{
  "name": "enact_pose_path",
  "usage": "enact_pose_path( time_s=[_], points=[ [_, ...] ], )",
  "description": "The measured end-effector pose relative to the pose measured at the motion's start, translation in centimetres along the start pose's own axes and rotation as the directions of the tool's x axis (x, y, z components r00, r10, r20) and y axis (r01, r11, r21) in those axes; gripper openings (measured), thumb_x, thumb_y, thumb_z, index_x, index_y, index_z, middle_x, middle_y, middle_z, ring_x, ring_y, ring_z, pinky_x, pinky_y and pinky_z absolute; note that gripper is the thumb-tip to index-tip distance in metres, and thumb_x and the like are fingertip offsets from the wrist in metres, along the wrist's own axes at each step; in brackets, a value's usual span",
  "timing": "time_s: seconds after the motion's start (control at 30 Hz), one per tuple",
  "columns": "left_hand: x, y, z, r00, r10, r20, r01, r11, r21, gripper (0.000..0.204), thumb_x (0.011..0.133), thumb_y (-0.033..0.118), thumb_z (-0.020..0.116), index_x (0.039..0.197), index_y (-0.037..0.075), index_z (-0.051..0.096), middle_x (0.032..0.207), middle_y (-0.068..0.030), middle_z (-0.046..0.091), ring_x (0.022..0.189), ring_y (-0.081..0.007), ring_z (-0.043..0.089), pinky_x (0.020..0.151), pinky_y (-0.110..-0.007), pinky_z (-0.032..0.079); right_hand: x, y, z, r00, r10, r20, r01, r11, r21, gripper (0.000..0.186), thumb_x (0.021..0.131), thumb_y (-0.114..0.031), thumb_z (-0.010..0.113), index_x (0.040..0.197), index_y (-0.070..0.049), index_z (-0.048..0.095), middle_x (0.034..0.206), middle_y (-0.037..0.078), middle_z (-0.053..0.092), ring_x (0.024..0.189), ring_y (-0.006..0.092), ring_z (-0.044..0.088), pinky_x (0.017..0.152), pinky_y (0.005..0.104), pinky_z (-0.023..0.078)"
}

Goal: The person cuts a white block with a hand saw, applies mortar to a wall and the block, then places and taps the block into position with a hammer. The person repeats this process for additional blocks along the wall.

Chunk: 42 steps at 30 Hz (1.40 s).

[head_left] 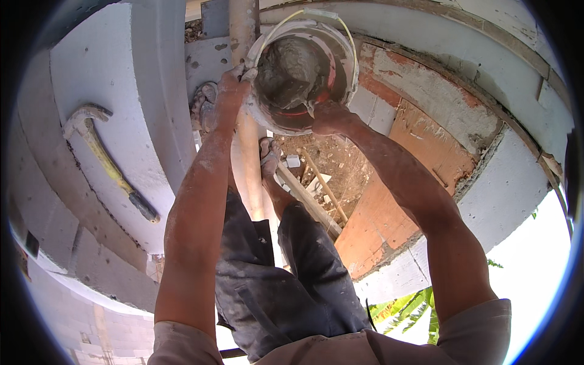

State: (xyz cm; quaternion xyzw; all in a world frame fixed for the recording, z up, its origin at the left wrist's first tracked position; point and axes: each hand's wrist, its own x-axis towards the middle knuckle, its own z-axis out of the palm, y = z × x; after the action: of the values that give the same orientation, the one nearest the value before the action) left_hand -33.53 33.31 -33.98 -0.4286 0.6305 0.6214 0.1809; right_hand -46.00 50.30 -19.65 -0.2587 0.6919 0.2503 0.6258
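Observation:
A round bucket (258, 114) with a pale, mortar-smeared rim stands in front of me, its wire handle (277, 27) raised toward the far side. Wet grey mortar (292, 61) lies inside, heaped toward the far left. My left hand (235, 86) is closed on the bucket's left rim. Over the near right rim, my right hand (331, 117) grips what looks like a trowel (309, 108); only a small part shows by the fingers, and its blade is hidden or coated by mortar.
A claw hammer (104, 157) lies on the pale block ledge (146, 188) at left. My feet straddle a round pole (249, 149). Below are rubble ground (331, 176) and a wooden plank (313, 204). Orange boards (420, 149) and a curved pale wall (438, 39) run along the right.

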Motion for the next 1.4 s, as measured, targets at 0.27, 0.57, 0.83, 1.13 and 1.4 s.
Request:
enact_pose_path(
  time_s=[0.27, 0.57, 0.83, 1.13, 1.4],
  points=[
    [2.3, 3.8, -0.1, 0.93, -0.301, 0.212, 0.226, 0.921, 0.317, 0.073, 0.072, 0.051, 0.082, 0.124, 0.003, 0.063, 0.11, -0.0165, 0.068, 0.092, -0.0251, 0.069, 0.083, -0.038, 0.055, 2.8, 5.4, -1.5, 0.947, -0.204, -0.248, 0.122, 0.944, -0.307, 0.031, 0.09, -0.024, 0.053, 0.1, -0.003, 0.073, 0.112, 0.015, 0.068, 0.109, 0.0336, 0.063, 0.093, 0.0417, 0.052],
    [-5.8, 4.4, 4.3, 0.991, -0.136, 0.015, 0.135, 0.991, 0.008, 0.042, 0.073, 0.018, 0.065, 0.107, -0.007, 0.064, 0.099, -0.0301, 0.067, 0.097, -0.0435, 0.066, 0.088, -0.045, 0.05, -3.0, 2.8, 5.6, 0.955, 0.095, -0.282, -0.011, 0.958, 0.287, 0.046, 0.092, -0.036, 0.055, 0.11, 0.005, 0.063, 0.116, 0.022, 0.065, 0.112, 0.0355, 0.062, 0.095, 0.0446, 0.05],
    [-20.5, 14.3, 1.7, 0.999, 0.014, -0.038, -0.003, 0.959, 0.284, 0.033, 0.074, 0.011, 0.063, 0.098, -0.01, 0.063, 0.082, -0.0208, 0.067, 0.077, -0.0329, 0.066, 0.072, -0.042, 0.05, -11.4, 2.9, 7.8, 0.94, -0.106, -0.324, 0.131, 0.99, 0.058, 0.039, 0.093, -0.034, 0.05, 0.107, -0.005, 0.071, 0.114, 0.017, 0.068, 0.113, 0.0325, 0.062, 0.098, 0.0448, 0.047],
    [-42.9, 22.2, -5.5, 0.968, -0.108, -0.228, 0.128, 0.989, 0.077, 0.025, 0.074, 0.003, 0.059, 0.095, -0.008, 0.065, 0.076, -0.0109, 0.064, 0.068, -0.0194, 0.061, 0.063, -0.035, 0.049, -33.1, -3.2, 7.6, 0.903, -0.14, -0.407, 0.335, 0.822, 0.461, 0.046, 0.094, -0.038, 0.049, 0.105, 0.003, 0.065, 0.111, 0.027, 0.064, 0.107, 0.0426, 0.06, 0.096, 0.0479, 0.045],
    [-58.5, 27.6, -7.9, 0.908, -0.1, -0.407, 0.082, 0.995, -0.062, 0.036, 0.075, 0.009, 0.058, 0.107, -0.007, 0.063, 0.087, -0.0205, 0.068, 0.087, -0.0321, 0.067, 0.08, -0.04, 0.05, -45.3, -7.0, 8.7, 0.847, -0.335, -0.412, 0.398, 0.915, 0.075, 0.04, 0.092, -0.028, 0.05, 0.113, 0.004, 0.061, 0.107, 0.027, 0.065, 0.108, 0.0428, 0.059, 0.096, 0.047, 0.045]
  ],
)
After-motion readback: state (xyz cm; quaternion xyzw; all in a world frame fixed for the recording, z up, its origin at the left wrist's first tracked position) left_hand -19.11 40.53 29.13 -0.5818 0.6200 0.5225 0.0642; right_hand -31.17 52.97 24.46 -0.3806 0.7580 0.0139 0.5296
